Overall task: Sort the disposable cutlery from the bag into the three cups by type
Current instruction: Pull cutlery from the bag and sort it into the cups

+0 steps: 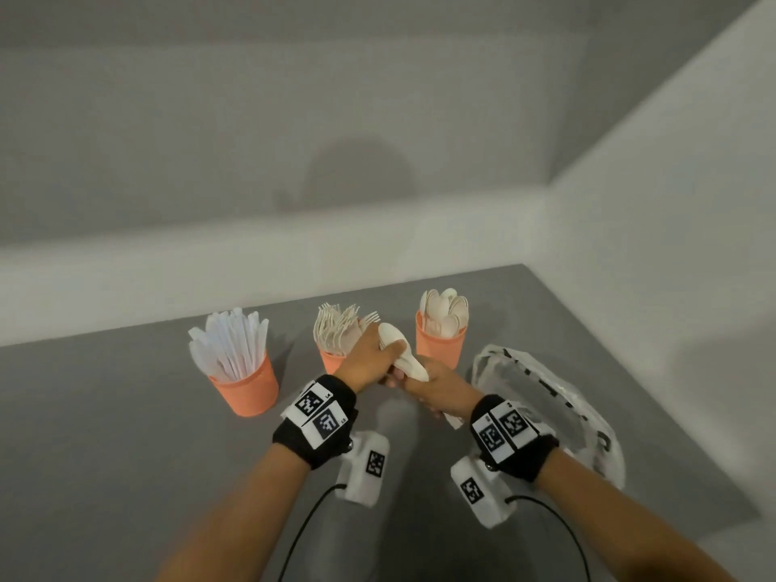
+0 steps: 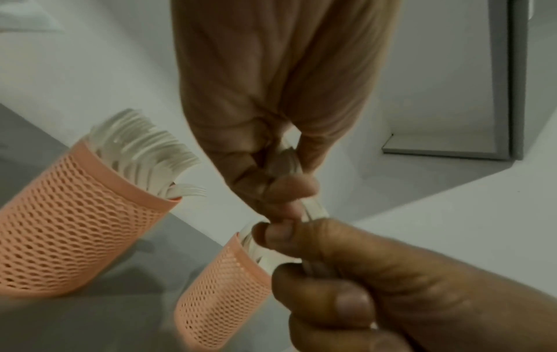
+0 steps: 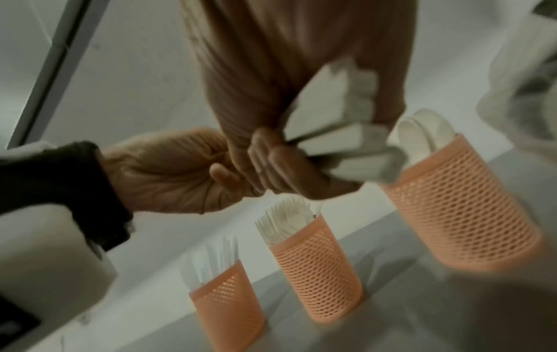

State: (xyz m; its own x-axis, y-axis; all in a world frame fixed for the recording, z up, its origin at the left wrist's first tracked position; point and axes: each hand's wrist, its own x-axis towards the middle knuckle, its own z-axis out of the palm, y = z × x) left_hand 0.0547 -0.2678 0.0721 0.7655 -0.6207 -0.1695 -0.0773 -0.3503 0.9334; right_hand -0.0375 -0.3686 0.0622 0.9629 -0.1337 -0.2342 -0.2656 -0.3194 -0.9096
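A bundle of white spoons (image 1: 404,355) is held in the air by both hands, between the middle and right cups. My left hand (image 1: 376,350) grips the bowl end, and my right hand (image 1: 434,388) grips the handles, whose square ends (image 3: 337,133) stick out in the right wrist view. Three orange mesh cups stand in a row on the grey table (image 1: 126,413): the knife cup (image 1: 247,384) at left, the fork cup (image 1: 334,361) in the middle and the spoon cup (image 1: 441,344) at right. The fork cup is partly hidden behind my left hand.
A crumpled clear plastic bag (image 1: 554,413) lies on the table to the right of my right wrist. White walls close off the table's far and right sides. Cables run from both wrist cameras toward the near edge.
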